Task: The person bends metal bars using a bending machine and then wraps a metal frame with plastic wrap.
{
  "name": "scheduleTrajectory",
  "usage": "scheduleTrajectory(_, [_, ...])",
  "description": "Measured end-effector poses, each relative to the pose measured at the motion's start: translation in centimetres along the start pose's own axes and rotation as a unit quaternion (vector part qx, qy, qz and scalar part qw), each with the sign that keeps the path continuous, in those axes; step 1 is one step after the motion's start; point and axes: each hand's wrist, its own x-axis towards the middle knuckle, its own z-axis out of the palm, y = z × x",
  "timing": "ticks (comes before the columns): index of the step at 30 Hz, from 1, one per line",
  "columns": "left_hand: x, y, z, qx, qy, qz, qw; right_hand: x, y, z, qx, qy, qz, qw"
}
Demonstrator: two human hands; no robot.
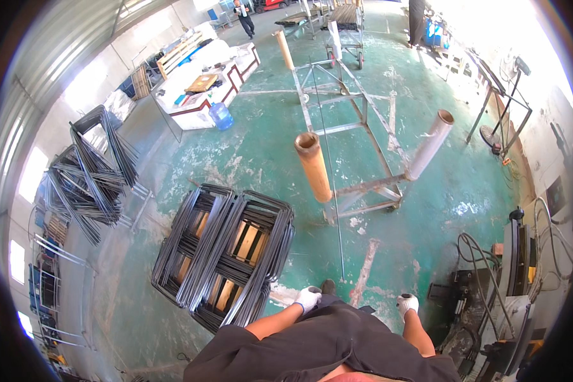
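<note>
My left hand [309,298], in a white glove, hangs beside my dark top with its fingers curled in. No object shows in it. Lower right, my right hand [407,305], also in a white glove, is held away from my body with its fingers curled and nothing visible in them. Close to the left hand lies a large stack of bent black metal frames [226,254], with wooden slats [247,243] showing through the gaps. A long thin rod [328,159] runs from near my shoe [328,286] toward the metal rack ahead.
Ahead stands a metal rack [369,127] with upright cardboard tubes [314,169] at its corners. More black frames [95,172] are piled at left. A blue water jug [221,116] stands by a white bench. Machinery with hoses [484,286] is at right. A person [244,19] is far off.
</note>
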Motion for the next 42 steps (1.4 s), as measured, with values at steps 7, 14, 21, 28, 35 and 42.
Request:
scheduleTrajectory(7, [5.2,8.2,-12.8,0.197,0.162,0.089,0.963,3.2,-8.0,10.5,-0.006,-0.078,-0.049,0.996])
scheduleTrajectory(14, [6.9,7.5,-17.0,0.114,0.282,-0.002,0.953,4.1,-19.4,15.4,-0.277,-0.151,-0.157,0.936])
scheduleTrajectory(21, [1.2,1.8,-10.9,0.272,0.072,-0.048,0.959,8.3,-21.8,22.4,-0.274,-0.198,-0.040,0.940])
scheduleTrajectory(28, [-1.8,3.9,-8.2,0.250,0.079,-0.045,0.964,10.6,-23.6,28.6,-0.150,-0.220,0.055,0.962])
scheduleTrajectory(35, [0.3,7.3,-11.0,0.175,0.193,-0.045,0.964,11.5,-27.9,32.0,0.231,-0.221,0.032,0.947])
scheduleTrajectory(42, [2.1,9.2,-9.0,0.219,0.168,0.002,0.961,7.7,-33.6,20.3,-0.020,0.020,-0.163,0.986])
